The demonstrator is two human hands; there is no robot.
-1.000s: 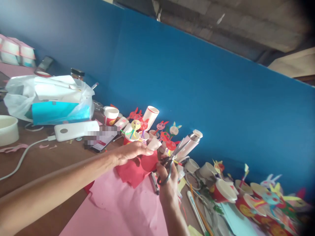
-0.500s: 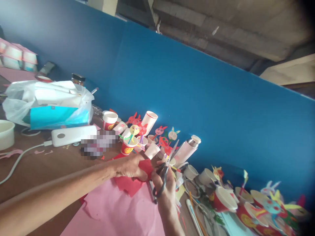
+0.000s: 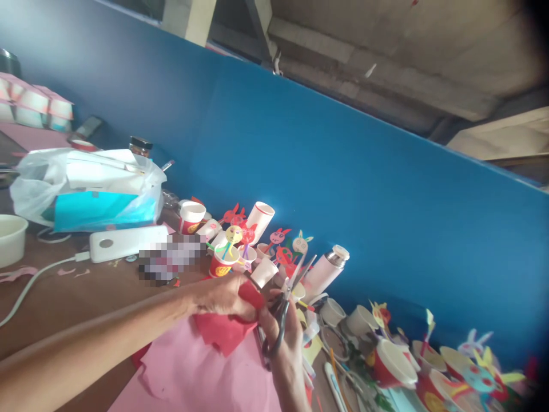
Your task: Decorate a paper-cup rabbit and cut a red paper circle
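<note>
My left hand (image 3: pixel 229 296) is closed on a piece of red paper (image 3: pixel 223 335), which hangs below the fingers over pink paper sheets (image 3: pixel 206 375). Close beside it, my right hand (image 3: pixel 283 335) grips a pair of scissors (image 3: pixel 291 280) with dark handles. Their blades point up and away from me, parted slightly at the tips and apart from the red paper. Some of the right fingers are hidden behind the handles. Just beyond both hands stand small paper cups with paper rabbit faces (image 3: pixel 234 234).
A pale thermos (image 3: pixel 323 272) and a tall paper cup (image 3: pixel 260 220) stand near the blue partition (image 3: pixel 300 160). Decorated cups (image 3: pixel 392 360) crowd the right. At left lie a plastic bag (image 3: pixel 34 183), a white power bank (image 3: pixel 128 241) with a cable, and a white bowl (image 3: pixel 12 237).
The scissor blades have parted a little. Both hands stay close together, with the red paper turned slightly in the left. The whole view has shifted down a little.
</note>
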